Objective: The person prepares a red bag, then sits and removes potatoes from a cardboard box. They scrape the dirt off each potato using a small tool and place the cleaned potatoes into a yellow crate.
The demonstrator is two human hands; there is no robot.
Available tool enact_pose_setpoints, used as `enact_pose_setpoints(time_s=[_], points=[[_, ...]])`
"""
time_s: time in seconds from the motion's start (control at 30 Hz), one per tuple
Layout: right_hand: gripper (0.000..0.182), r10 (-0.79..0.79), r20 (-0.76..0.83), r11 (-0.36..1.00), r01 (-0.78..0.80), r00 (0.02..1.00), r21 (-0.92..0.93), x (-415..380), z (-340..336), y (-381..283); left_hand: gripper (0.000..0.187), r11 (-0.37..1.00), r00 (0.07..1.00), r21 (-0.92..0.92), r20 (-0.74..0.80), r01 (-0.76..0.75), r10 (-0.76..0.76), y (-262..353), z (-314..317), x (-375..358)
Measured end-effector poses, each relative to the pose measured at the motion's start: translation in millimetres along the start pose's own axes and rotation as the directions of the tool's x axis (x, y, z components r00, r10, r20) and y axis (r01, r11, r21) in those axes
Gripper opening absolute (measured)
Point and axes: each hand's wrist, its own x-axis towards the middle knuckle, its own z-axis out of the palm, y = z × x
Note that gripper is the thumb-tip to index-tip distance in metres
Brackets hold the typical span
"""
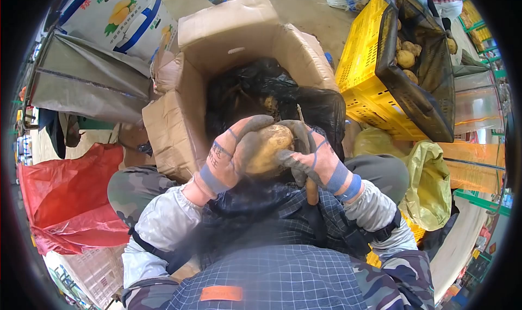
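Both gloved hands close around one potato (267, 149) at the centre of the frame: the left hand (231, 155) cups its left side, while the right hand (310, 157) presses its right side and also grips a wooden-handled tool (311, 187). Holding it steady over the black-lined cardboard box (217, 43) probably suits trimming. A yellow crate (370, 87) sits upper right.

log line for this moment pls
left hand grip: potato | right hand grip: wooden-handled tool against potato | below: bag-lined cardboard box
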Motion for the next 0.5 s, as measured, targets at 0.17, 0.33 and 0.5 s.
enact_pose_setpoints(time_s=[0.17, 0.33, 0.5], points=[[0.064, -0.225, 0.021, 0.947, 0.223, 0.974, -0.23, -6.2, 6.2, 16.5, 0.039, 0.938, 0.99, 0.318, 0.054, -0.14, 0.13, 0.4, 4.3, 2.1], [0.065, -0.235, 0.006, 0.971, 0.235, 0.972, -0.045, -7.5, 7.3, 24.8, 0.032, 0.987, 0.998, 0.159, -0.066, 0.031, -0.02, 13.8, 3.5, 7.9], [0.065, -0.323, -0.05, 0.945, 0.32, 0.945, -0.065, -8.9, 2.1, 22.3, 0.035, 0.895, 0.924, -0.27, -0.045, 0.354, -0.379, -31.3, -17.8, 12.1]])
